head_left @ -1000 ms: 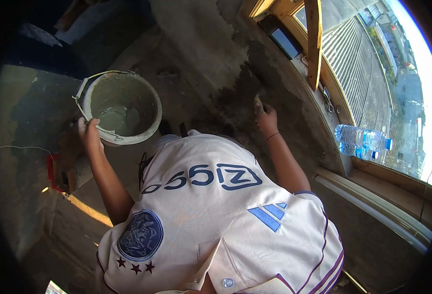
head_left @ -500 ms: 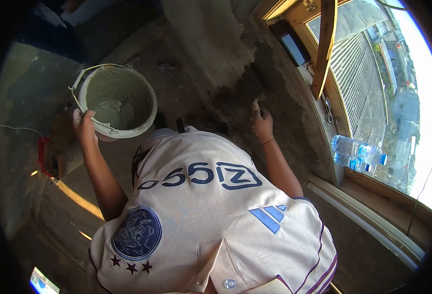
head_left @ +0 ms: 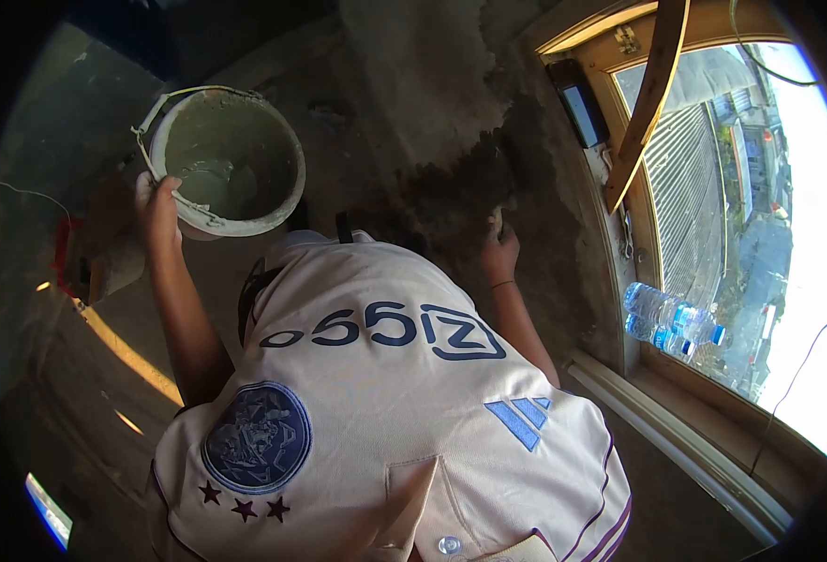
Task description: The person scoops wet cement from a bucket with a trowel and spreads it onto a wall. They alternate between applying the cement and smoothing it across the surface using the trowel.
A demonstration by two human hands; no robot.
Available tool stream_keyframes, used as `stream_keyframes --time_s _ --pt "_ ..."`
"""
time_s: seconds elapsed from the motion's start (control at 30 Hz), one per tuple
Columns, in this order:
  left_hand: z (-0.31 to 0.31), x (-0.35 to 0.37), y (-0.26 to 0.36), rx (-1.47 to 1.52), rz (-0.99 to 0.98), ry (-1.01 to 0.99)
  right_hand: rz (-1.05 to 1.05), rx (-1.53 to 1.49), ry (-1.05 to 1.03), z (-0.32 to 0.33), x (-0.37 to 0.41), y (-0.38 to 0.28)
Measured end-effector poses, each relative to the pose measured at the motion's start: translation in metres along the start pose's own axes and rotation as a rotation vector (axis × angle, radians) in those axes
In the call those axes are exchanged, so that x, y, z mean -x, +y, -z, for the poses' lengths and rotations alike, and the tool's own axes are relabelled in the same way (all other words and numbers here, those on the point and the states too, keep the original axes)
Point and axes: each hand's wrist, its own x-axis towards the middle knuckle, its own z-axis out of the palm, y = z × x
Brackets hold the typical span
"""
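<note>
My left hand (head_left: 158,211) is closed on the near-left rim of a bucket (head_left: 291,192), beside its wire handle (head_left: 143,140). The bucket tilts toward me, and a little grey wet mix (head_left: 221,183) lies at the bottom. Farther right, my right hand (head_left: 500,253) is wrapped round a small tool with a pale handle (head_left: 497,221). Its working end is too dark to make out, close to a dark damp patch (head_left: 460,187) on the wall.
To the right is a wooden-framed window (head_left: 652,225), with plastic water bottles (head_left: 671,318) on its ledge and a dark phone-like object (head_left: 577,103) at its upper corner. A long pale strip (head_left: 676,450) runs below. A red-edged object (head_left: 65,253) stands at left.
My head view has shifted, so the window sits lower and the bucket higher in view. Both hands keep their grip, and the right hand appears slightly lower.
</note>
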Motion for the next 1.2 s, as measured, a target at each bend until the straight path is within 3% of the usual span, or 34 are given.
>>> stream_keyframes --time_s 0.07,0.17,0.27,0.37,0.47,0.7,0.77,0.87,0.97,1.07,1.2 --pt "0.001 0.0 0.002 -0.029 0.0 0.003 -0.05 0.223 -0.167 -0.002 -0.013 0.011" --pt "-0.002 0.0 0.004 -0.035 0.0 -0.017 -0.227 0.119 -0.239 -0.002 -0.025 0.03" --pt "-0.004 0.002 0.007 -0.004 0.006 -0.013 -0.066 0.027 -0.114 0.0 -0.013 0.046" --pt "0.002 -0.001 -0.002 -0.024 0.013 -0.002 -0.036 0.047 -0.017 0.002 0.006 0.013" --pt "0.001 0.0 -0.002 -0.052 0.014 -0.008 -0.042 0.117 -0.136 -0.003 -0.006 0.023" --pt "0.003 -0.001 0.0 -0.059 0.029 -0.046 0.008 0.087 -0.132 0.003 -0.017 0.033" --pt "0.004 -0.002 -0.002 -0.063 0.032 -0.038 0.079 0.012 0.022 0.005 -0.002 0.009" --pt "-0.002 0.003 0.006 -0.06 0.043 -0.029 -0.017 0.06 -0.059 0.0 -0.002 0.013" --pt "-0.001 0.002 0.005 -0.041 0.043 -0.03 0.016 0.154 -0.155 -0.005 -0.014 0.019" --pt "-0.001 0.0 0.002 -0.039 0.023 -0.05 -0.044 0.17 -0.132 -0.006 -0.028 0.035" --pt "-0.005 0.006 0.008 -0.04 0.012 -0.047 0.024 0.051 -0.078 0.0 -0.012 0.04"
